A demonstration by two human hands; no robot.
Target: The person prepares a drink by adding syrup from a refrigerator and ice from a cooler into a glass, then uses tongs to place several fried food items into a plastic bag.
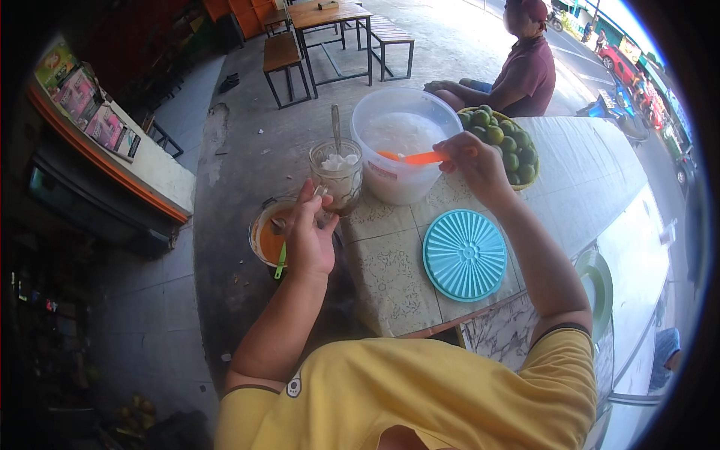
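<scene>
My left hand [313, 242] grips a glass mug [344, 188] by its handle, left of the tub and off the counter's edge. White pieces [339, 162] fill the mug near its rim, and a metal spoon [336, 124] stands up in it. Between the fingers of my right hand [478, 169] is the handle of an orange plastic utensil [423, 158], seen across the near rim of a translucent plastic tub [396, 185]. Its far end is partly hidden by the tub's wall. Whitish contents [402, 132] lie inside the tub. A turquoise ribbed lid [464, 256] rests on the tiled counter [382, 264].
A basket [536, 173] of green citrus fruits [508, 143] stands right of the tub. Lower left is a pot [255, 242] of orange-brown liquid with a green-handled utensil [280, 261]. Beyond the counter sits a person [526, 79]. A wooden table [326, 16] and benches [281, 53] stand farther back.
</scene>
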